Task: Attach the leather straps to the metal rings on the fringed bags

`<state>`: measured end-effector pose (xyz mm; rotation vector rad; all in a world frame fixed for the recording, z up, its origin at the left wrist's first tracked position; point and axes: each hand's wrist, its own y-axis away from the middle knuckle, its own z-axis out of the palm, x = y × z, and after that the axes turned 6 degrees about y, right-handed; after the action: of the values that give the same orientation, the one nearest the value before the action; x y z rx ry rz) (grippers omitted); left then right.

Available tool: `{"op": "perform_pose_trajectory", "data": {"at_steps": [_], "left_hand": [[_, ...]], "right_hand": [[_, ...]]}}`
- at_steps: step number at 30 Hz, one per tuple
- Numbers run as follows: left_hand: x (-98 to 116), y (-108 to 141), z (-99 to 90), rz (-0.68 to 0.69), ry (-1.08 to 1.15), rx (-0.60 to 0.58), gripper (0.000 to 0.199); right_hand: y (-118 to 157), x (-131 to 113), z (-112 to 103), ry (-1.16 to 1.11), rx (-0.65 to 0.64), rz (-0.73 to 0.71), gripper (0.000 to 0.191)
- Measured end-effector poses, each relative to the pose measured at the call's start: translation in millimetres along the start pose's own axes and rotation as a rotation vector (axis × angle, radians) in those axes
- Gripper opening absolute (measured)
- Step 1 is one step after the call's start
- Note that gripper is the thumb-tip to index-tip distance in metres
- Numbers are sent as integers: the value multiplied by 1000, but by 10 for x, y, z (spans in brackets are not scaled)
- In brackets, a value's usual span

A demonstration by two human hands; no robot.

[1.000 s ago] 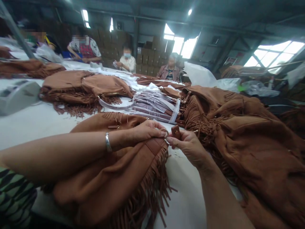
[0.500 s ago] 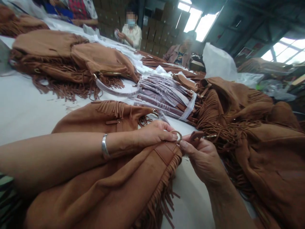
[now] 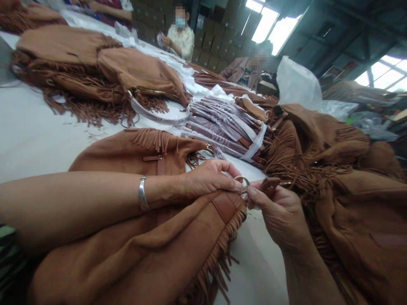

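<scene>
A brown suede fringed bag (image 3: 178,237) lies across the front, a smooth leather patch at its end. Beside that patch, my left hand (image 3: 213,178) pinches a metal ring (image 3: 245,179) between thumb and fingers. My right hand (image 3: 280,207) is closed around a brown leather strap end (image 3: 270,184) with a gold-coloured metal piece showing behind it. Its thumb and fingertip meet the ring's right side. Whether the strap's hardware is linked to the ring is too small to tell. Behind my left hand lies another fringed bag part (image 3: 124,152) with a zip pull.
Plastic-wrapped straps (image 3: 219,123) lie bundled beyond my hands. Fringed bags (image 3: 143,76) are piled at the back left, and more bags (image 3: 359,203) at the right. White plastic (image 3: 297,80) stands behind them. Co-workers (image 3: 180,38) sit across the white table (image 3: 41,140).
Both hands and the ring have shifted slightly right in the view. The ring looks more tilted, and my right fingertips now pinch at its right side.
</scene>
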<state>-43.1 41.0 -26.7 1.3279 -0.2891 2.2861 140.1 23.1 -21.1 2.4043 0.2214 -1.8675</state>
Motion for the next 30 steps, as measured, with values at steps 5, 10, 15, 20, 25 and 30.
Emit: {"op": "perform_pose_trajectory", "data": {"at_steps": [5,10,15,20,25,30], "left_hand": [[-38,17,-11,20,17,-29,20],[-39,-12,-2,13,-152,-26,25],[-52,-19,37,40,-217,-66,29],[-102,-20,-40,-145,161,-200,21],[-81,57,-70,-267,335,-279,16],[-59,102,11,-224,410,-361,13]], "right_hand": [[8,6,42,49,64,-37,14],[41,-90,74,99,24,-14,10],[97,-194,36,132,-79,-33,12],[82,-83,233,-267,139,0,18],[62,-103,174,-256,8,88,22],[49,-145,-89,-298,11,55,25]]}}
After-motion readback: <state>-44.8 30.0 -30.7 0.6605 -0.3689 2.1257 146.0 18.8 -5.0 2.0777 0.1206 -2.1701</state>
